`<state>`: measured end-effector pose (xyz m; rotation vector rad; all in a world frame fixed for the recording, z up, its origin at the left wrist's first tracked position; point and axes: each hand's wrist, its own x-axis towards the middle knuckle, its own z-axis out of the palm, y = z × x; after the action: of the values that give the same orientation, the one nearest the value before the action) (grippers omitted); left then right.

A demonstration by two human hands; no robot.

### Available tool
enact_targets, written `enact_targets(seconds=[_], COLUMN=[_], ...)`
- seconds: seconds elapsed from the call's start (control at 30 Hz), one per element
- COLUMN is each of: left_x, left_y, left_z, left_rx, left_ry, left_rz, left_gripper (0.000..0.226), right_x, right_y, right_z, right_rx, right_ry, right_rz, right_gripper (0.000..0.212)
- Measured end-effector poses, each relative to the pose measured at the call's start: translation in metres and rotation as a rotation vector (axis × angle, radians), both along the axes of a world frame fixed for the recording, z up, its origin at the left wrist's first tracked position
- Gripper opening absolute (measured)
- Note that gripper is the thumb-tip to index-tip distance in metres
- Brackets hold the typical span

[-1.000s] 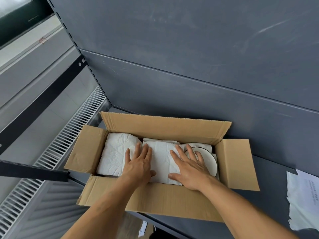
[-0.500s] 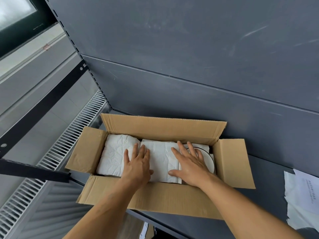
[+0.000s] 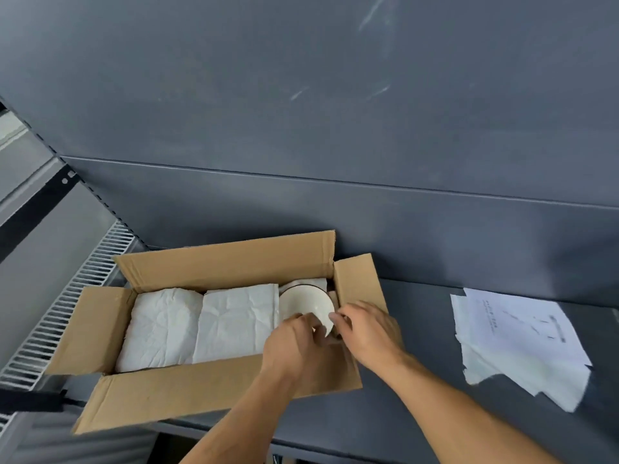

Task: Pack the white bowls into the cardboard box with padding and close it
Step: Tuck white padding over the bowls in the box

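Note:
An open cardboard box (image 3: 174, 393) stands on a dark grey shelf with all its flaps up or out. Two white paper-wrapped bundles (image 3: 201, 326) fill its left and middle. At the right end sits a white bowl (image 3: 303, 304) with a dark rim, uncovered, with white paper behind it. My left hand (image 3: 294, 343) grips the bowl's near edge with curled fingers. My right hand (image 3: 365, 329) holds the bowl's right side from next to the right flap, fingertips on the rim.
Sheets of white paper (image 3: 522, 343), one printed, lie on the shelf (image 3: 418, 380) to the right of the box. A grey back panel (image 3: 335, 128) rises right behind the box. A white floor grille (image 3: 67, 296) runs below on the left.
Both hands left the flat paper padding and moved right to the bowl, where their fingers now curl on its edge. The camera view has swung to the right.

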<state>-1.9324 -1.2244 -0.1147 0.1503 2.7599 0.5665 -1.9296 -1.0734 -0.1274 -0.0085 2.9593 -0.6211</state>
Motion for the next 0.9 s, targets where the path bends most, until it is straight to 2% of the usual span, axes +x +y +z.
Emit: enact_targets(seconds=[0.23,0.33,0.6,0.77,0.8,0.9], left_x=[0.031,0.042,0.072,0.073,0.073,0.068], left_y=[0.1,0.138,0.211,0.239,0.244,0.255], left_z=[-0.003,-0.014,-0.043,-0.069,-0.074,-0.089], left_rx=[0.056,0.097,-0.021,-0.023,-0.025,-0.003], left_ry=[-0.006,-0.077,-0.341,-0.435,-0.443,-0.479], left_rz=[-0.216,-0.284,-0.381,-0.383,-0.374,-0.275], left_gripper=[0.026,0.022,0.016,0.012,0.013,0.037], right_x=[0.055,0.081,0.138,0.148,0.148,0.146], right_y=[0.094,0.137,0.227,0.257,0.262,0.272], right_z=[-0.007,-0.018,-0.052,-0.068,-0.072,-0.083], right_rx=[0.046,0.065,-0.029,-0.057,-0.08,-0.178], right_ry=[-0.064,-0.095,-0.258,-0.324,-0.33,-0.348], right_rz=[-0.247,-0.374,-0.738,-0.911,-0.955,-1.048], right_gripper=[0.042,0.041,0.027,0.044,0.043,0.044])
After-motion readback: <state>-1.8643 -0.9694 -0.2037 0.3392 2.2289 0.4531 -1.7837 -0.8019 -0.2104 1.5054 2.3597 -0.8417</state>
